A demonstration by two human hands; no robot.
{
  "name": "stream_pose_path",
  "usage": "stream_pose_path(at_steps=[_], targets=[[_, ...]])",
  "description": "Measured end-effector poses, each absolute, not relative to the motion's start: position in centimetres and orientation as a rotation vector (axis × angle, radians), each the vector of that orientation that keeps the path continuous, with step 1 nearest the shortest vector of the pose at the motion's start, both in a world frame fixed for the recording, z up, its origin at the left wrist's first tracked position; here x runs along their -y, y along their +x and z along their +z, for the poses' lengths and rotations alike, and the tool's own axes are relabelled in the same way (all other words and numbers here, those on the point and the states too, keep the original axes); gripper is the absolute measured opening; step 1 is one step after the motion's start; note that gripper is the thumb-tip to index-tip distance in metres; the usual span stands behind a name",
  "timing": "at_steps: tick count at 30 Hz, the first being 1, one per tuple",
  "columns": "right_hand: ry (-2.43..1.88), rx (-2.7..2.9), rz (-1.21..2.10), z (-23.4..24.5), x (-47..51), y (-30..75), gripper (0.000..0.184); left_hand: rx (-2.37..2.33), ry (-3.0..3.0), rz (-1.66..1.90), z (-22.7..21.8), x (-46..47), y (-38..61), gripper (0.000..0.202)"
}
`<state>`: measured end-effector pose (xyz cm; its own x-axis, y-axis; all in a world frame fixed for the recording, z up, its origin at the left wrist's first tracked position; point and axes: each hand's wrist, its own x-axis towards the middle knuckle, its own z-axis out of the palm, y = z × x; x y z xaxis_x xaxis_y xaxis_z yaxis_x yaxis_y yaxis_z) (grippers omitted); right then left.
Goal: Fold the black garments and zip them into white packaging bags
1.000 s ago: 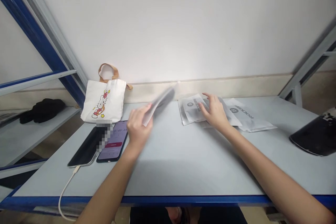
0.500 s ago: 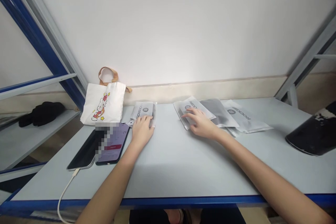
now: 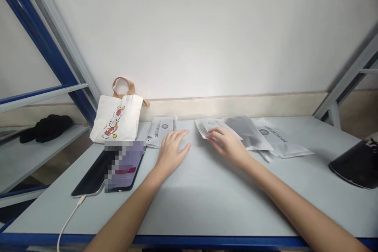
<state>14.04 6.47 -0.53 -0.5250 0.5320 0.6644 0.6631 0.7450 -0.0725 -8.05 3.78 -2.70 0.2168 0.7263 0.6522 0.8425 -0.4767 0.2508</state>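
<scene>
My left hand (image 3: 172, 151) lies flat on the grey table (image 3: 206, 189) with its fingers spread, holding nothing, just right of a white printed packet (image 3: 161, 130) that lies by the wall. My right hand (image 3: 227, 144) rests with its fingers stretched out on the near edge of another white packet (image 3: 208, 126), the leftmost of a pile. The pile also has a grey packet (image 3: 246, 132) and a further white printed packet (image 3: 277, 138) overlapping to the right.
A white tote bag with a cartoon print (image 3: 117, 117) stands at the back left. Two phones (image 3: 112, 167) lie in front of it, one on a white cable (image 3: 66, 222). A black object (image 3: 354, 163) sits at the right edge. Dark cloth (image 3: 45, 126) lies on a side shelf.
My left hand carried a packet leftwards, set it down by the tote bag and let go, then moved right onto the table. My right hand slid left across the pile.
</scene>
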Motion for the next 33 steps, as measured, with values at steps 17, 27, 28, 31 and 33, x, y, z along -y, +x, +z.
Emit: stream_pose_path(at_steps=[17, 27, 28, 31, 33], targets=[[-0.613, 2.191, -0.318, 0.6, -2.7, 12.2, 0.024, 1.059, -2.148, -1.418, -0.6, -1.2, -5.9, 0.006], [-0.539, 2.086, -0.469, 0.5, -2.7, 12.4, 0.032, 1.091, -2.215, -1.381, -1.0, -2.0, -6.3, 0.008], [-0.534, 2.066, -0.493, 0.6, -2.7, 12.4, 0.032, 1.097, -2.230, -1.374, -1.0, -2.1, -6.4, 0.008], [-0.517, 1.997, -0.536, 0.7, -2.6, 12.6, 0.035, 1.136, -2.268, -1.331, -1.2, -2.7, -6.7, 0.010], [-0.505, 1.953, -0.532, 0.8, -2.5, 12.6, 0.037, 1.186, -2.293, -1.286, -1.4, -3.2, -7.0, 0.010]])
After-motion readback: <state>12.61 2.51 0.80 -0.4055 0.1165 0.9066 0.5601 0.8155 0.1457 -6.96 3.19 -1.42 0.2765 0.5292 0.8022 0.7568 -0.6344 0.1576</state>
